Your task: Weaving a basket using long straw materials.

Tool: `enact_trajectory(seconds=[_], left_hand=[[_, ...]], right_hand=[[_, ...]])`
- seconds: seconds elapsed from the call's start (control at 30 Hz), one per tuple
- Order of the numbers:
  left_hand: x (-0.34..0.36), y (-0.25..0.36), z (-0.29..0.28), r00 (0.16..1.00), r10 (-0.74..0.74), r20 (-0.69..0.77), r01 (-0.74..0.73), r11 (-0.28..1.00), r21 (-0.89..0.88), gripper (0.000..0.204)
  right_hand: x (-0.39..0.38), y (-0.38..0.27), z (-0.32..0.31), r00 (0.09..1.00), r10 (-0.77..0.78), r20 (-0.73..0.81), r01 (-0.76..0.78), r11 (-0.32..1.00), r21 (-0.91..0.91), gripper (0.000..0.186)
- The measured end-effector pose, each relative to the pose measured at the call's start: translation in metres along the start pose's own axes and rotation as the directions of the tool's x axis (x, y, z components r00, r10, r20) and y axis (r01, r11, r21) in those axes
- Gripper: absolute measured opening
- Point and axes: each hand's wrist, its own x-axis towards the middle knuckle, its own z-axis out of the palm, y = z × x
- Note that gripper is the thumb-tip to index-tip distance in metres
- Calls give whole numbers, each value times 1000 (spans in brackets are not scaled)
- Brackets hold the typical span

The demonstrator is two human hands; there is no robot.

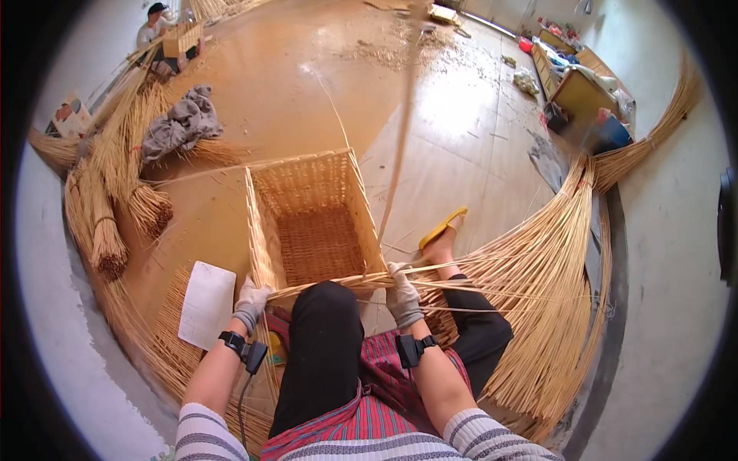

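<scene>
Seemingly for tightness, canes (pixel 370 280) along the basket (pixel 300 184) are clamped by the left hand (pixel 251 298) and right hand (pixel 401 293).

Left hand (pixel 252 298) at 8 o'clock, gloved, fingers curled in a grip. Left forearm (pixel 214 376) runs up from 7, aimed at 1. Right hand (pixel 401 292) at 5 o'clock, also gloved and gripping. Right forearm (pixel 442 382) comes up from 5, aimed at 11. Hands well apart, one either side of the bent left knee (pixel 327 307) at 7. Right knee (pixel 492 334) folded out toward 4, right foot (pixel 439 250) between 3 and 4. Individual finger positions too small to read
</scene>
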Motion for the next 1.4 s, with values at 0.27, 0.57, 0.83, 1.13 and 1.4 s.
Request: enact_trajectory(seconds=[0.27,0.57,0.83,1.13,1.4], left_hand=[[-10,10,-1,997,-72,17,73,995,-63,39],[13,47,-34,999,-23,25,-5,643,765,97],[-88,227,52,748,372,549,-660,502,559,56],[-27,114,161,714,316,625,-637,-75,767,22],[-28,160,170,775,14,631,-628,119,769,21]], right_hand=[[21,5,3,965,-208,-162,94,845,-526,13],[22,-13,17,978,-203,-40,154,841,-519,18],[21,-15,16,981,-190,-26,171,926,-337,15],[5,-17,28,998,-52,-37,34,922,-386,14],[6,-8,38,953,-261,-154,162,868,-470,18]])
